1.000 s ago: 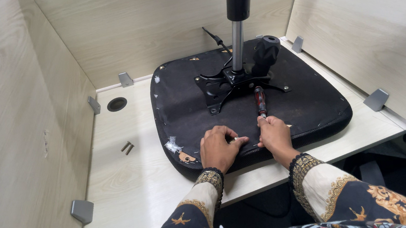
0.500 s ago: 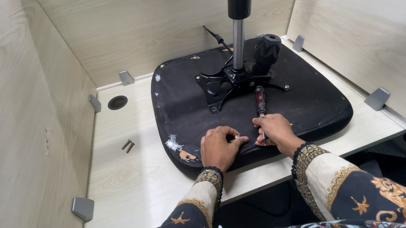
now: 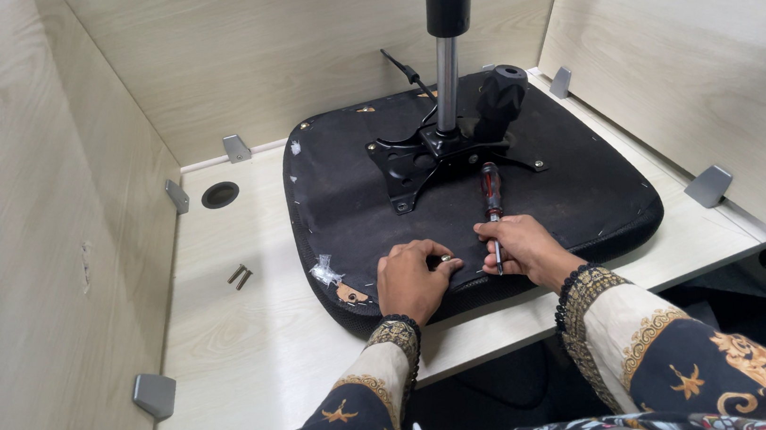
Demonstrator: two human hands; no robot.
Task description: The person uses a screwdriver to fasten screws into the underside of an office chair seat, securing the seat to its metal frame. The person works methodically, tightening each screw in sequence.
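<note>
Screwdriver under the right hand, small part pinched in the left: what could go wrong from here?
The right hand rests loosely on the screwdriver, which lies on the sloping upturned chair seat; it might roll off. The small metal piece at the left hand fingertips could drop and be hard to spot on black fabric. Two loose screws lie on the desk, easily knocked.

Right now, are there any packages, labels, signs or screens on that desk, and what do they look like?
None in view: no package, sign or screen.
Nearest thing to a label: a torn whitish scrap stuck on the black upturned chair seat, left of the left hand.
The right hand holds a red-and-black-handled screwdriver on the seat.
</note>
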